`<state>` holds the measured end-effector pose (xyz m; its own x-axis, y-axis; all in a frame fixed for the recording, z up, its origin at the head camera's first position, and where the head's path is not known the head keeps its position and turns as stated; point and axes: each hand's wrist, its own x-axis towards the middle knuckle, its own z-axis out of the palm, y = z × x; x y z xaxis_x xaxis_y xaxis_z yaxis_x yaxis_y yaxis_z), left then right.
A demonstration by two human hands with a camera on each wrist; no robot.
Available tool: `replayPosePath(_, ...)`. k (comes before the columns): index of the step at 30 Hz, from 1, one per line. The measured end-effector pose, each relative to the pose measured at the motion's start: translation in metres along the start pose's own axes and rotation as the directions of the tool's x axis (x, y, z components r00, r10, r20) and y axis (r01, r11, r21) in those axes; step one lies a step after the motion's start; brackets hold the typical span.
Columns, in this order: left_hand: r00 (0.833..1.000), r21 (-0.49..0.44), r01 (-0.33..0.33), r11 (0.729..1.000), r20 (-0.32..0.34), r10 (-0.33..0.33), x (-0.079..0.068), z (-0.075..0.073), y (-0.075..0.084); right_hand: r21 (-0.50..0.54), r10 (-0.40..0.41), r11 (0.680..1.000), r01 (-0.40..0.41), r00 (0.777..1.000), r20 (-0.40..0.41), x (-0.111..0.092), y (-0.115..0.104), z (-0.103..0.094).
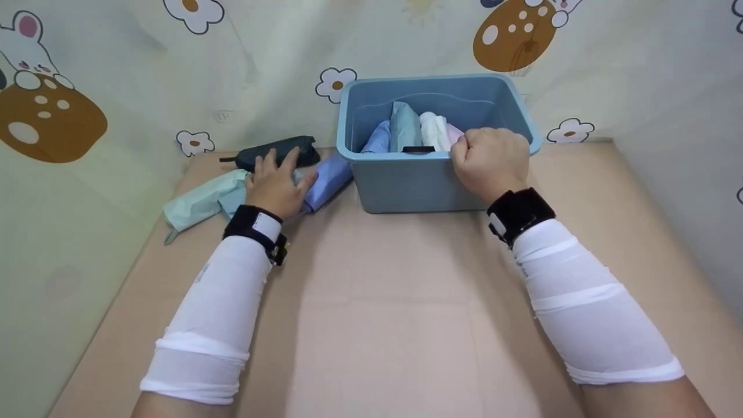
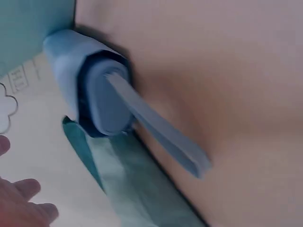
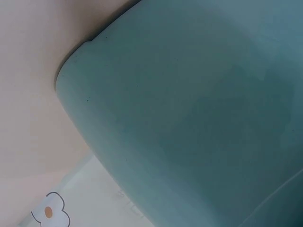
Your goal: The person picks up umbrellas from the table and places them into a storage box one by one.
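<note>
My left hand (image 1: pixel 276 187), fingers spread, hovers over a group of folded umbrellas at the back left of the table. Under and beside it lie a mint-green folded umbrella (image 1: pixel 200 200), a dark folded umbrella (image 1: pixel 305 152) along the wall, and a blue folded umbrella (image 1: pixel 331 179) against the bin. In the left wrist view the blue umbrella's handle end (image 2: pixel 109 97) shows a loose wrist strap (image 2: pixel 156 127). My right hand (image 1: pixel 493 162) grips the front rim of a blue-grey plastic bin (image 1: pixel 415 188), its fingers curled over the edge and partly hidden.
Inside the bin stand several rolled items: a blue one (image 1: pixel 378 138), a teal one (image 1: pixel 405 128), a white one (image 1: pixel 434 130) and a pink one (image 1: pixel 454 133). A patterned wall covering (image 1: pixel 267 58) borders the pinkish table (image 1: pixel 395 302) behind the bin and along both sides.
</note>
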<state>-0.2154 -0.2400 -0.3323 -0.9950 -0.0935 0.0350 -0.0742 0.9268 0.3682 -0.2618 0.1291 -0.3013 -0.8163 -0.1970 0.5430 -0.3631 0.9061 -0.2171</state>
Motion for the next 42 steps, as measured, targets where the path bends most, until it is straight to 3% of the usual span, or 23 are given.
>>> replayPosePath(4,0.995,0.027,0.062,0.998,0.082,-0.064,-0.002,0.008,-0.015,0.002,0.005,1.000,-0.005,1.000,0.005,0.000,0.000,0.000)
replayPosePath(9,0.983,0.094,0.085,0.992,0.156,-0.099,-0.003,0.019,-0.025,0.005,0.002,1.000,-0.002,1.000,-0.002,0.000,0.000,0.001)
replayPosePath(15,0.980,0.143,0.088,0.986,0.167,-0.112,-0.006,0.028,-0.030,0.009,-0.009,1.000,0.009,1.000,-0.015,0.000,0.000,0.001)
replayPosePath(24,0.977,0.140,0.114,0.984,0.165,-0.136,-0.006,0.029,-0.037,0.006,-0.028,1.000,0.028,0.998,-0.053,0.000,0.002,0.003)
replayPosePath(31,0.976,0.131,0.116,0.984,0.166,-0.138,-0.010,0.032,-0.029,0.003,-0.017,1.000,0.017,0.999,-0.028,0.000,0.002,0.002)
replayPosePath(42,0.968,0.102,0.091,0.991,0.223,-0.112,-0.008,0.038,-0.009,0.011,-0.016,1.000,0.017,0.999,-0.031,0.000,0.000,0.001)
